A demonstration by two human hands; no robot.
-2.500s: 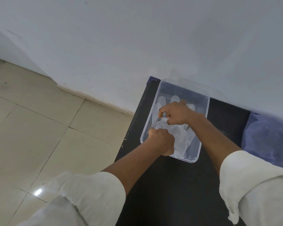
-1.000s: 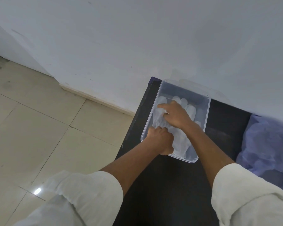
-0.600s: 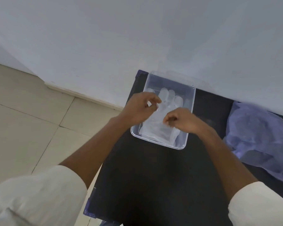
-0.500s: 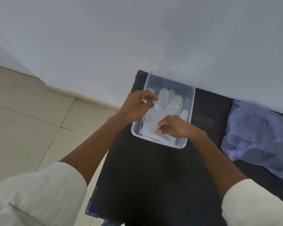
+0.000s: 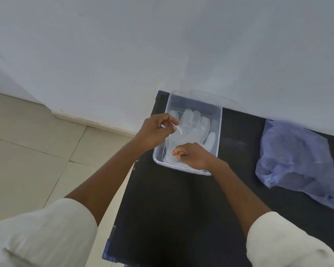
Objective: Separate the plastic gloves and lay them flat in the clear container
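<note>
A clear plastic container (image 5: 219,120) stands at the far left corner of a black table (image 5: 181,218), against the wall. Translucent plastic gloves (image 5: 193,130) lie inside it, fingers pointing to the wall. My left hand (image 5: 156,130) hovers over the container's left rim and pinches a thin edge of a plastic glove between thumb and fingertips. My right hand (image 5: 193,156) rests over the near end of the container, fingers curled onto the cuff end of the gloves. I cannot tell whether it grips the film or only presses on it.
A crumpled bluish plastic bag (image 5: 297,162) lies on the table at the right. The white wall (image 5: 162,45) runs right behind the container. Left of the table the tiled floor (image 5: 27,151) drops away below its edge.
My left hand came off the container's near rim, rose to its left side and pinched a glove edge. My right hand drew back from the glove's fingers to the cuff end. The camera swung left.
</note>
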